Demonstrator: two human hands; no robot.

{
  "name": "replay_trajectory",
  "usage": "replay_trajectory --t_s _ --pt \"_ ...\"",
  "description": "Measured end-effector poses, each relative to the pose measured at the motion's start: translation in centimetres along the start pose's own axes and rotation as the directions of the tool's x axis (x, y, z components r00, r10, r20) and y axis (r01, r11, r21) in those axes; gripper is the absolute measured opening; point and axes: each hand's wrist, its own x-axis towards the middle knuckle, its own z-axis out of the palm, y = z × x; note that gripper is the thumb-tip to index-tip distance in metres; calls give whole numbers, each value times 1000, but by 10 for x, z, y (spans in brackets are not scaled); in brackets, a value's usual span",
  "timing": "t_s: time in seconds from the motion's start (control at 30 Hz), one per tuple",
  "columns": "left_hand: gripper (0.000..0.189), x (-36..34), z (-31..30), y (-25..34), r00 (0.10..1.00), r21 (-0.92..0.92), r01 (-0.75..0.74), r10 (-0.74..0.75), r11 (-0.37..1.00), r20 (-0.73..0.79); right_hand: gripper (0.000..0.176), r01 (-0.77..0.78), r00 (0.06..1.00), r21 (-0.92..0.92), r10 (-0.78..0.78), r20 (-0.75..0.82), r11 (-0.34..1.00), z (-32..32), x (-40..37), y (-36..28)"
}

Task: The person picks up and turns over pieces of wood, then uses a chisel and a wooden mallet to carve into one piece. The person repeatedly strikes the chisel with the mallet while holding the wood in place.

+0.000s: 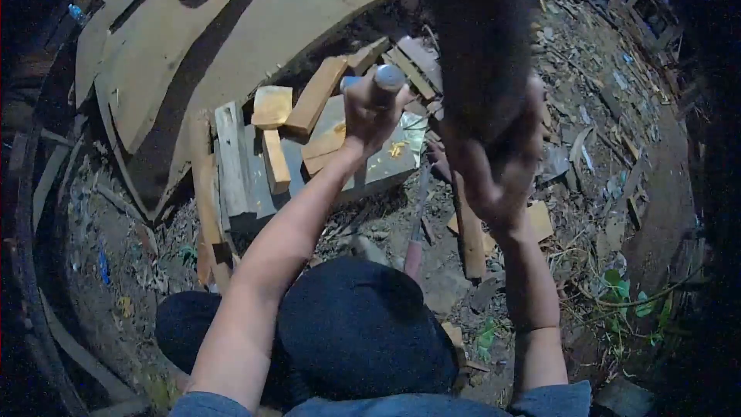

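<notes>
My left hand (372,112) is closed around an upright tool with a round metal end (388,77), held above a grey wooden block (378,174). The lower part of this tool is hidden by the hand. Raised closer to the camera, my right hand (502,177) grips a broad, dark, club-like tool (486,38) with a pale flat top edge, blurred by motion. Around the left hand lie sawn wood pieces: a long one (318,93), a squarish one (272,106) and a narrow one (275,161). Yellow shavings (397,149) are scattered on the block.
A long tool with a reddish handle (414,259) lies on the ground before my knee (363,332). Beside it is a wooden stick (468,232). Large curved boards (255,46) lean at the upper left. Wood chips and litter (587,100) cover the ground at right, near green leaves (617,286).
</notes>
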Motion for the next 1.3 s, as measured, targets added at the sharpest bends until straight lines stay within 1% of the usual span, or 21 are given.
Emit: replay_trajectory --t_s 0.03,0.07,0.1,0.13,0.17,0.2,0.27,0.33,0.4,0.47,0.57,0.73,0.8,0.83,0.87,0.93,1.0,1.1,1.13,1.2,1.3 --pt "13 -2 -4 -4 998 22 -59 58 998 35 63 12 974 -299 57 220 954 -5 -2 6" --pt "14 0 -6 -10 989 34 -134 131 990 72 63 102 903 -562 160 398 821 -13 1 11" --pt "15 1 -10 -23 979 112 -180 166 977 119 64 94 864 -642 258 432 761 -12 -1 19" --pt "17 9 -11 -19 965 180 -232 203 956 166 67 127 870 -666 240 430 735 -14 2 19" --pt "21 11 1 -13 993 -20 -106 105 994 -55 68 13 898 -569 241 369 822 -13 6 27" --pt "21 6 -4 -9 994 -25 -95 93 995 -48 69 -116 909 -449 277 311 886 -12 0 38" --pt "20 8 -23 7 979 51 165 -169 985 109 71 -226 930 -314 300 210 922 -3 3 61" --pt "18 11 -28 13 982 71 77 -88 995 168 64 -235 861 -561 438 259 794 4 2 108" --pt "16 6 -32 13 945 -83 248 -222 965 242 69 -198 703 -777 639 312 597 16 -4 135" --pt "16 10 -38 18 906 -78 331 -293 941 305 71 -114 663 -839 670 334 532 25 -21 162" --pt "17 5 -26 6 949 -216 314 -309 924 58 72 -73 654 -863 678 337 499 32 -47 187" --pt "18 37 -21 -12 933 -234 296 -333 926 -137 73 -45 681 -876 656 325 481 33 -47 188" --pt "18 44 -25 -26 846 -300 423 -492 855 -208 72 -39 662 -884 675 326 466 34 -42 191" --pt "16 48 -26 -45 796 -381 404 -525 831 -300 72 -32 644 -888 689 333 459 36 -41 191" --pt "15 57 -37 -54 738 -325 418 -525 849 -424 72 -33 642 -887 690 335 461 38 -42 190" --pt "18 53 -47 -41 517 -564 445 -714 696 -472 69 -47 658 -879 677 330 475 37 -41 189" --pt "23 49 -63 -48 534 -604 453 -742 656 -406 67 -25 683 -875 647 338 484 35 -43 191" --pt "28 44 -70 -64 494 -651 329 -712 684 -499 64 -29 696 -864 630 344 503 36 -44 191" --pt "28 46 -68 -59 495 -652 318 -708 688 -505 64 -49 683 -861 646 341 506 37 -43 191" --pt "28 46 -53 -37 598 -552 282 -594 785 -539 66 -71 672 -874 671 315 481 39 -44 190" --pt "23 36 -42 -20 861 -300 247 -351 921 -368 71 -112 660 -876 694 288 469 35 -47 186"
